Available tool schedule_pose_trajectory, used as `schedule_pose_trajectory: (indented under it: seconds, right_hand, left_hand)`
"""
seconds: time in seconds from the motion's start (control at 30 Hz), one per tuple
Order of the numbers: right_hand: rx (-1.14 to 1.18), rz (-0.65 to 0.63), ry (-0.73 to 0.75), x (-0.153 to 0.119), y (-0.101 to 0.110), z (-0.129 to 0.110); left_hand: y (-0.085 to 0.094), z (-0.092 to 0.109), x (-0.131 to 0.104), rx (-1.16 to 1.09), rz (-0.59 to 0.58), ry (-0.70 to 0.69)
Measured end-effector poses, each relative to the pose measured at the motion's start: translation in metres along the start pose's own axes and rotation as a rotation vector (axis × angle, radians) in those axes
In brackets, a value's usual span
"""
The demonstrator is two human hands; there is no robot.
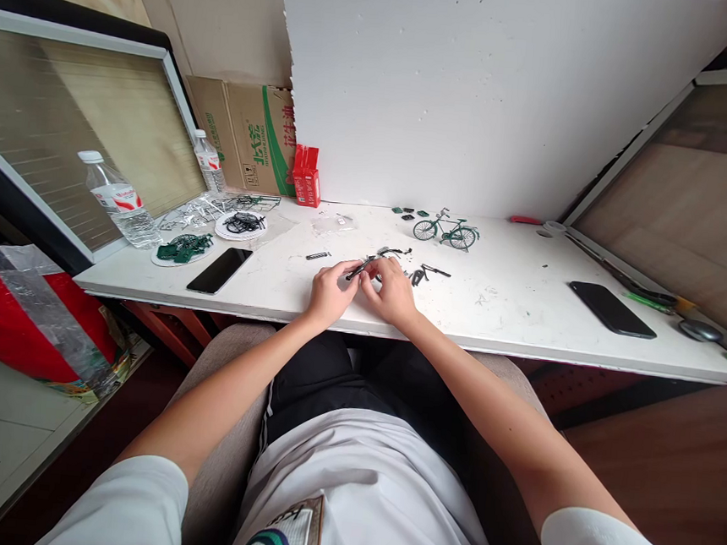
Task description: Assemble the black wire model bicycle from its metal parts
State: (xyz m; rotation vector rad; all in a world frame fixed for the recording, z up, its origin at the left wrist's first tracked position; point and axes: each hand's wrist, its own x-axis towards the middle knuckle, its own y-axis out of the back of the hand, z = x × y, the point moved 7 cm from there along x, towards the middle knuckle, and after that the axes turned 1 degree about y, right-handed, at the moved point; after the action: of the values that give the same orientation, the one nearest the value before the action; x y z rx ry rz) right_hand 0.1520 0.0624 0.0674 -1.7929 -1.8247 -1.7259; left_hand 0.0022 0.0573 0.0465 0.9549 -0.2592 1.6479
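Observation:
My left hand (331, 292) and my right hand (395, 294) meet over the white table near its front edge. Between their fingertips is a thin black model bicycle part (354, 272), held by both; its exact shape is partly hidden by the fingers. Just beyond my right hand lies a curved black piece (396, 252). To that hand's right are a small dark part (417, 276) and a black rod-like piece (436, 270). A short black strip (318, 256) lies beyond my left hand. Farther back stands a dark green model bicycle (448, 232).
Green parts (185, 247) and black wheel-like parts (244, 224) sit on white discs at left. Two water bottles (119, 200) stand near a framed glass panel. A phone (219, 270) lies left, another phone (611, 308) right. Behind are a red box (306, 176) and a carton (248, 135).

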Motion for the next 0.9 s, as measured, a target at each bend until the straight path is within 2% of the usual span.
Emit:
schedule_pose_trajectory:
  seconds: [0.9]
  right_hand:
    - [-0.072,0.012,0.035,0.0002,-0.0035,0.0013]
  left_hand:
    - [-0.0002,-0.0006,0.0007,-0.038,0.009,0.025]
